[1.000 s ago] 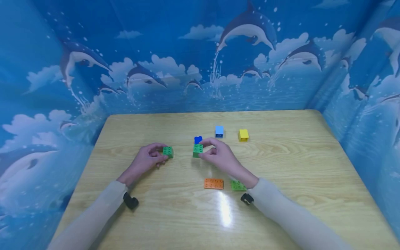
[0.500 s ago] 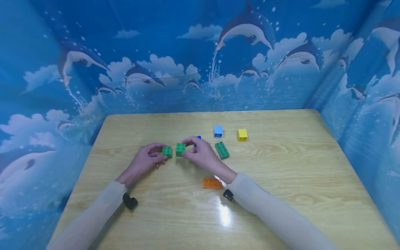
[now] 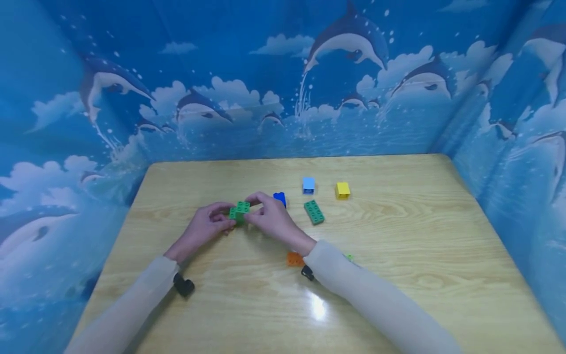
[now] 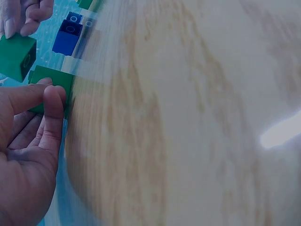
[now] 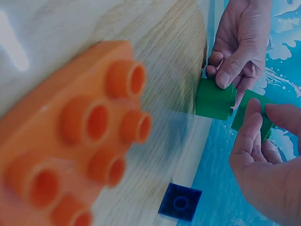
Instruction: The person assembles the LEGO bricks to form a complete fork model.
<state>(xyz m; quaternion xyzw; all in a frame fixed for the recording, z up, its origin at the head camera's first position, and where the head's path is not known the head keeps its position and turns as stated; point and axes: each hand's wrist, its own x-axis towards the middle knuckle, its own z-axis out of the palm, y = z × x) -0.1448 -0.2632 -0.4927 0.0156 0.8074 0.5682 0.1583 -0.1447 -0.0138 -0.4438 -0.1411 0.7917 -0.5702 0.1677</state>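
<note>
On the wooden table my left hand (image 3: 208, 221) pinches a green building brick (image 3: 232, 213) between thumb and fingers. My right hand (image 3: 273, 219) holds a second green brick (image 3: 242, 206) by its right side, close over the first one and overlapping its right part in the head view. In the left wrist view the left hand's brick (image 4: 57, 77) appears just below the other green brick (image 4: 16, 56). From the right wrist, the studs of the left-held brick (image 5: 212, 101) face the underside of the right-held brick (image 5: 241, 113), the two set off sideways from each other.
A dark blue brick (image 3: 280, 197) lies just beyond the right hand. Farther right are a light blue brick (image 3: 308, 186), a yellow brick (image 3: 342, 191) and a flat green brick (image 3: 314, 212). The right sleeve partly covers an orange brick (image 3: 295, 259) and a lime green one (image 3: 349, 256).
My right hand has carried its green brick leftward, from beside the dark blue brick to over the left hand's brick. The flat green brick has come into sight. The left hand has stayed put.
</note>
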